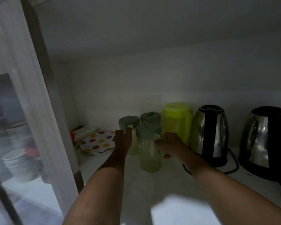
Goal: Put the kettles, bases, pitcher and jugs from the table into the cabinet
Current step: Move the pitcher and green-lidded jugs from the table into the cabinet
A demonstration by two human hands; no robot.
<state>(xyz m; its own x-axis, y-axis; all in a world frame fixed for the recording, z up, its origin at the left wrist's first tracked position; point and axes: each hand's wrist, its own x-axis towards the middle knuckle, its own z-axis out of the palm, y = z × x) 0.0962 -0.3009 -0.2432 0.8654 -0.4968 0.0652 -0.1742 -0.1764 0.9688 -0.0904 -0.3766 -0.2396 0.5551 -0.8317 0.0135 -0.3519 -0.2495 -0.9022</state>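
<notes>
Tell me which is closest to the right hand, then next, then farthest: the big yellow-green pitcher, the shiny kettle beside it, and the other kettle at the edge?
From the right hand:
1. The yellow-green pitcher, just behind the hand.
2. The kettle beside it, one step farther right, on its black base.
3. The other kettle, far right at the picture's edge.

Lime-green pitcher [177, 122]; polka-dotted plate [98, 141]; steel-and-black kettles [209, 133]

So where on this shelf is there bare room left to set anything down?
Bare shelf lies at the front edge, between the two forearms and before the dotted plate. Behind, it is crowded: three jugs bunched together, the green pitcher, and two kettles, with both hands among the jugs.
</notes>
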